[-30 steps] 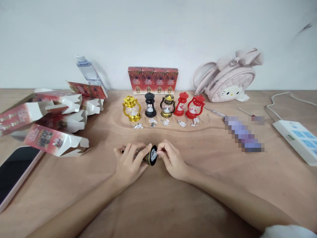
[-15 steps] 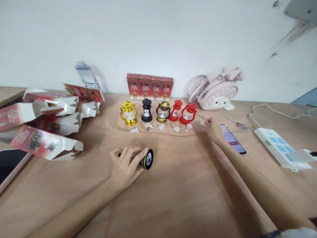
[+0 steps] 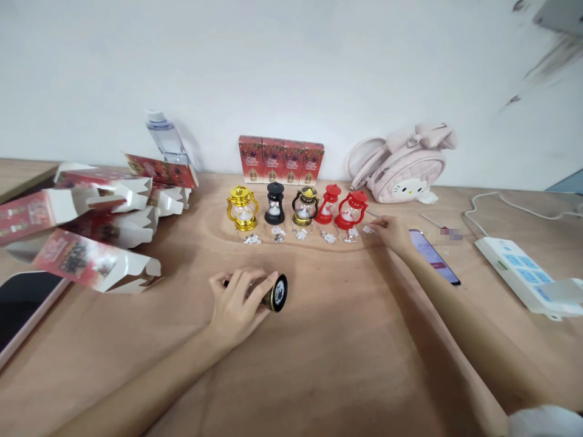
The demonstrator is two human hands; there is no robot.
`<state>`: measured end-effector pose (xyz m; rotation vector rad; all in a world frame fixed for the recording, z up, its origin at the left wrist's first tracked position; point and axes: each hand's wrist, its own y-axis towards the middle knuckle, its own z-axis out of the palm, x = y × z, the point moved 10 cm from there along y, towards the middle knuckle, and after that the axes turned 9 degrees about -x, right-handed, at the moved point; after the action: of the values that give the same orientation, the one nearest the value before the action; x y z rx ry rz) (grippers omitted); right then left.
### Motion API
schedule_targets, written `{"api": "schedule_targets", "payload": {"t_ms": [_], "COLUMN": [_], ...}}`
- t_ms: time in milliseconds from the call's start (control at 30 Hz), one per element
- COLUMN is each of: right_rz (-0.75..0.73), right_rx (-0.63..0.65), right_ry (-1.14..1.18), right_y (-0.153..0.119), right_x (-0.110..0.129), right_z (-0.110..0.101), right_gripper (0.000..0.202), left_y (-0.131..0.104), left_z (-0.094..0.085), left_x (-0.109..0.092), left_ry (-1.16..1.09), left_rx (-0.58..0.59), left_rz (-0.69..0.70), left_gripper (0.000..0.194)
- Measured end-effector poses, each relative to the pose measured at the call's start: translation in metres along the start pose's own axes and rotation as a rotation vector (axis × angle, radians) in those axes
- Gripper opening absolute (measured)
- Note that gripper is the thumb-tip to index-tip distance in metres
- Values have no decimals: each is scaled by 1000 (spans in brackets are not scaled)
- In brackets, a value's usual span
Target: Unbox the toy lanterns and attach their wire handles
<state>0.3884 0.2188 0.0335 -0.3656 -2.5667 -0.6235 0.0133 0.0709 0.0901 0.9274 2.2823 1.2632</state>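
My left hand (image 3: 239, 303) is wrapped round a small black and gold lantern (image 3: 276, 294), tipped on its side with its round base facing right. Over to the right, my right hand (image 3: 392, 234) reaches beside the end of the lantern row, thumb and fingertips together. Whatever they pinch is too small to make out. Small white tags (image 3: 369, 229) lie just below those fingertips. In the row stand a gold lantern (image 3: 243, 209), a black lantern (image 3: 274, 204), a black and gold lantern (image 3: 305, 207) and two red lanterns (image 3: 351, 210), with wire pieces and white tags before them.
Opened red and white boxes (image 3: 98, 258) are heaped at left, near a clear bottle (image 3: 166, 141) and a dark-screened device (image 3: 27, 303). Red boxes (image 3: 282, 161) stand against the wall. At right are a pink bag (image 3: 407, 173), a phone (image 3: 435, 258), a screwdriver (image 3: 444, 229) and a power strip (image 3: 519, 270).
The whole view has shifted slightly, so things appear farther right. White tags now show below my right fingertips, where a white piece was at the fingers before. My left hand keeps its hold.
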Motion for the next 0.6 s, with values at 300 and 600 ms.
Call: {"api": "schedule_targets", "payload": {"t_ms": [300,600], "right_rz": [-52,-34], "right_rx": [28,42], "right_ry": [-27,9], "right_y": [2,1], "right_x": [5,5], "right_z": [1,3], "right_gripper": [25,25], "left_y": [-1,-1], "left_z": [0,0], "left_x": [-1,0], "left_ry": [-7,-14], "left_rx": [-3,-1], "left_rz": [7,1], "left_gripper": [23,22]}}
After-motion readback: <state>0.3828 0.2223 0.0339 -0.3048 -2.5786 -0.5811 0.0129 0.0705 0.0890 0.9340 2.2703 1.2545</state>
